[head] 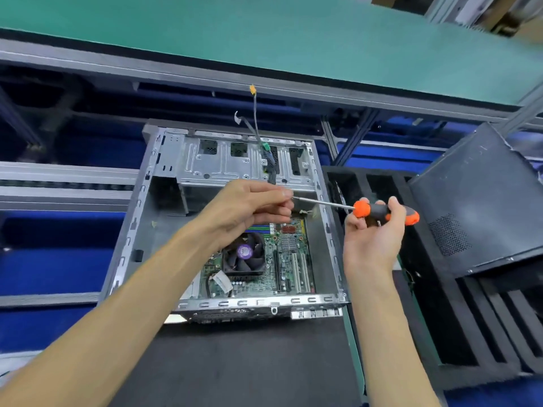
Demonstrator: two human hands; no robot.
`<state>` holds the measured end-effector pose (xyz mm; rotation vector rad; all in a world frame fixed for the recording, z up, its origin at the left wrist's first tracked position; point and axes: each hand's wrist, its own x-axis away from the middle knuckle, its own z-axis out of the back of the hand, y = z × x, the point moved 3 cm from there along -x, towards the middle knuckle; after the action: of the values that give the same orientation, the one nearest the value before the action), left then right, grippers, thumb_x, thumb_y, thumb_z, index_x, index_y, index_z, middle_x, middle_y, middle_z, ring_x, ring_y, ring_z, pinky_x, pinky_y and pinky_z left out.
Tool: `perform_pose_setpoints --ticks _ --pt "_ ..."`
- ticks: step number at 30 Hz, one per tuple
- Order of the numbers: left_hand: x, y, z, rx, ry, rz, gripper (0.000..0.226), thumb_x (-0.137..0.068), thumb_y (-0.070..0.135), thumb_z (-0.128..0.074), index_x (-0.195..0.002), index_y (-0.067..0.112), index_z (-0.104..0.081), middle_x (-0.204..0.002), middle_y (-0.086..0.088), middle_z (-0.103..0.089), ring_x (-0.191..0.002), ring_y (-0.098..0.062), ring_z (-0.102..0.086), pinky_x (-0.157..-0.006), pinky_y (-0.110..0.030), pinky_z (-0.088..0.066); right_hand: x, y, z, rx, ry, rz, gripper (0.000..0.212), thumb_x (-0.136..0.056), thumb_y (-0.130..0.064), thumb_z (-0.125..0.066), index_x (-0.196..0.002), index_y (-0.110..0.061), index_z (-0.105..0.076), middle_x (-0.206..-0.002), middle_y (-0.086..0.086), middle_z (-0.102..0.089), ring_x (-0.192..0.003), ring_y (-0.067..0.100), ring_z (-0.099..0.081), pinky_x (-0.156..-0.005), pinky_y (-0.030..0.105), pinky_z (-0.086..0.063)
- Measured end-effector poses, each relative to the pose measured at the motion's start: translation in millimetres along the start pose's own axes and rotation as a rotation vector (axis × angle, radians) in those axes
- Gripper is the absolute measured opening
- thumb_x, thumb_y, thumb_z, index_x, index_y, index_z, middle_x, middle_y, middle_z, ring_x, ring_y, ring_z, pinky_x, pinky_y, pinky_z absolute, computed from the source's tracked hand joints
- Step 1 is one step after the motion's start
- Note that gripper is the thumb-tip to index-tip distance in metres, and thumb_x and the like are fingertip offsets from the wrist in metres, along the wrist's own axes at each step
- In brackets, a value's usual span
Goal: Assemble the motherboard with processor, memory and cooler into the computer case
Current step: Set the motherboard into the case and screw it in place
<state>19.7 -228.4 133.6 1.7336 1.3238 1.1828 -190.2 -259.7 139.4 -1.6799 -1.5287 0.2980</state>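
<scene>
Lying open on a dark mat (249, 362) at the middle of the worktop, the computer case (141, 218) is seen with the motherboard (289, 259) seated in its near right part, the cooler fan (245, 254) mounted on the board. A screwdriver (382, 211) is held level above the case's right wall: its orange and black handle is gripped by the right hand (373, 239), while the tip of the metal shaft is pinched by the fingers of the left hand (249, 210). Cables (255, 127) rise past the case's far edge. Open floor is left in the case's left half. A black foam tray (440, 318) lies beside the case's right edge, with a black panel (482, 201) leaning over it.
</scene>
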Motion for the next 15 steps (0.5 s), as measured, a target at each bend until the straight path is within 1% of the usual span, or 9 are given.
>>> perform_pose_setpoints --ticks 3,5,9,12,15 --pt "1.1 0.7 6.1 -0.022 0.02 -0.021 0.026 -0.072 0.021 -0.082 -0.092 0.004 -0.079 -0.092 -0.018 -0.074 -0.08 -0.022 -0.072 -0.073 -0.026 -0.059 0.6 7.4 -6.1 0.029 -0.027 -0.013 0.02 -0.101 -0.028 -0.057 -0.087 -0.015 -0.051 -0.073 0.005 -0.063 -0.052 0.012 -0.049 -0.049 0.021 -0.044" --pt "1.1 2.7 8.7 -0.049 0.048 -0.052 0.025 -0.072 0.019 -0.081 -0.09 0.002 -0.079 -0.09 -0.019 -0.074 -0.079 -0.023 -0.072 -0.07 -0.024 -0.058 0.2 12.1 -8.7 0.057 -0.044 -0.015 0.019 -0.101 -0.029 -0.056 -0.09 -0.015 -0.051 -0.075 0.006 -0.062 -0.051 0.012 -0.047 -0.05 0.022 -0.045" --pt "-0.1 6.6 12.1 -0.128 0.084 -0.092 0.017 -0.078 0.014 -0.079 -0.09 0.002 -0.079 -0.089 -0.019 -0.074 -0.076 -0.023 -0.072 -0.069 -0.024 -0.058 -3.9 16.8 -10.4 0.08 -0.042 0.001 0.02 -0.1 -0.031 -0.058 -0.095 -0.013 -0.051 -0.075 0.006 -0.065 -0.055 0.013 -0.053 -0.056 0.024 -0.05" --pt "-1.5 5.6 11.5 -0.07 0.113 -0.117 0.013 -0.082 0.012 -0.077 -0.091 0.002 -0.078 -0.087 -0.017 -0.074 -0.076 -0.022 -0.072 -0.069 -0.024 -0.058 -7.5 19.4 -12.7 0.036 -0.062 -0.014 0.019 -0.101 -0.031 -0.057 -0.097 -0.012 -0.052 -0.075 0.007 -0.065 -0.055 0.013 -0.053 -0.059 0.027 -0.053" --pt "-5.3 3.4 11.0 0.0 0.145 -0.14 0.014 -0.083 0.014 -0.077 -0.092 0.004 -0.079 -0.089 -0.016 -0.074 -0.08 -0.022 -0.072 -0.074 -0.027 -0.058 -9.4 23.5 -15.6 -0.036 -0.095 -0.041 0.019 -0.102 -0.028 -0.057 -0.092 -0.012 -0.054 -0.072 0.008 -0.068 -0.054 0.014 -0.053 -0.064 0.03 -0.057"
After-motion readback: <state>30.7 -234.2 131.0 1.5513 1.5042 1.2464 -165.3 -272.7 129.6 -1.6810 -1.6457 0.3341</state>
